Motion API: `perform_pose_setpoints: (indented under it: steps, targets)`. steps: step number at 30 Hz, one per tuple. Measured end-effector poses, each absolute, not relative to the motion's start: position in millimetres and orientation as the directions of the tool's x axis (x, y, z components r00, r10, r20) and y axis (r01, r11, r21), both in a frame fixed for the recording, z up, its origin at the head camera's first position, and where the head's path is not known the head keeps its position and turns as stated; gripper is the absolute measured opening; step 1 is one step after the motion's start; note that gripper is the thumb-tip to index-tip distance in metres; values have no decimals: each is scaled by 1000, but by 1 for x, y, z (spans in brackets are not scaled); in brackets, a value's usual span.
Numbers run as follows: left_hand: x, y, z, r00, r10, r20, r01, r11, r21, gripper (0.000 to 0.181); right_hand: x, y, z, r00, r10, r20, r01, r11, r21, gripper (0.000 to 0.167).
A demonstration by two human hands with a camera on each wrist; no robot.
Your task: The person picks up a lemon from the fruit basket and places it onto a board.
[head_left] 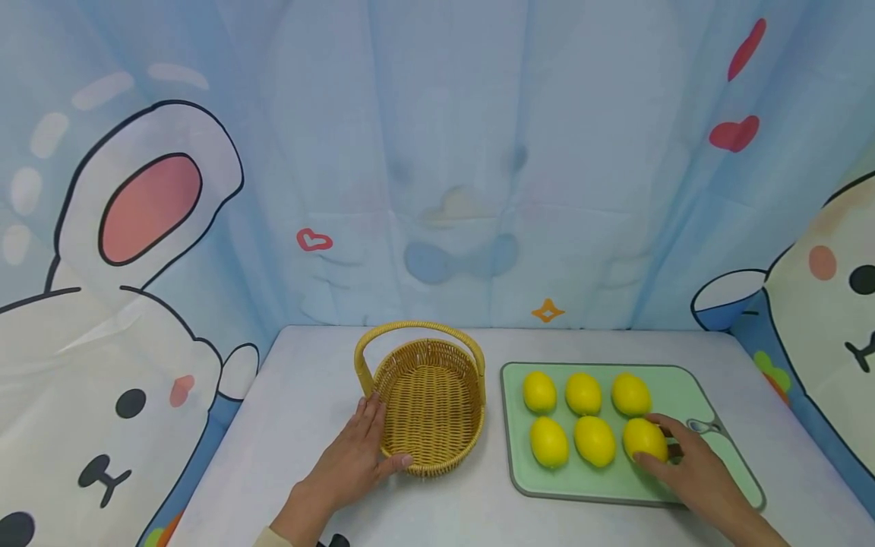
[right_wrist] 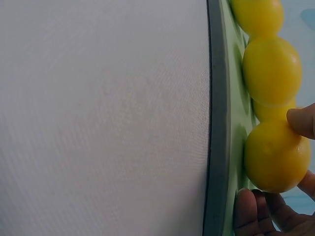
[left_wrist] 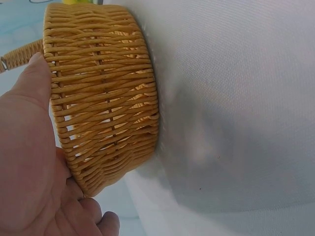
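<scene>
In the head view my left hand (head_left: 350, 457) rests against the left side of a round woven basket (head_left: 431, 410). Its fingers lie fairly straight near the handle's base, and the thumb touches the front rim, as the left wrist view shows on the basket wall (left_wrist: 106, 98). On the green tray (head_left: 581, 486), my right hand (head_left: 697, 471) holds the front-right lemon (head_left: 645, 439) between thumb and fingers. Up close, the thumb (right_wrist: 302, 120) presses one side of that lemon (right_wrist: 276, 157); other fingers sit around its far end. Several more lemons (head_left: 595, 441) stand in two rows beside it.
The basket's arched handle (head_left: 420, 325) stands up at the back. A white cloth-covered table (head_left: 472, 509) bears basket and tray. Behind it hangs a blue curtain (head_left: 444, 137) with cartoon prints, and a printed bunny (head_left: 102, 395) is at the left.
</scene>
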State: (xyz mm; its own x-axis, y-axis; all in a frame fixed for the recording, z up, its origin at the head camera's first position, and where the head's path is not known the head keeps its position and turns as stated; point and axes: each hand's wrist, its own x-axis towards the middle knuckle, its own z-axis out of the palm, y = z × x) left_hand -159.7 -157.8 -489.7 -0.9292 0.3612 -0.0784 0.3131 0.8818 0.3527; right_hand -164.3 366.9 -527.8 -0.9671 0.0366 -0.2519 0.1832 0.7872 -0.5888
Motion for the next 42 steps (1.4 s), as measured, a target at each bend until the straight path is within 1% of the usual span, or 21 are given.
perform_pose_setpoints:
  steps: [10,16,25,35,42]
  targets:
    - [-161,-157,-487,-930,359,-82,310,883,352,99,-164,368,-526,-969,34,-244,177,787,-591,101]
    - [-161,-156,-486,-927,367,-77,321,882,345,98,-161,369,-525,-970,54,-238,189,783,-593,103]
    - [-160,-155,-486,-927,368,-75,321,880,351,98,-159,370,-523,-974,41,-222,168,788,-592,97]
    - [-161,-156,-486,-929,361,-85,312,885,346,98,-162,373,-525,-979,34,-203,152,784,-602,103]
    - [-161,-156,-485,-928,361,-94,307,883,355,98,-163,374,-526,-972,68,-224,192,780,-596,107]
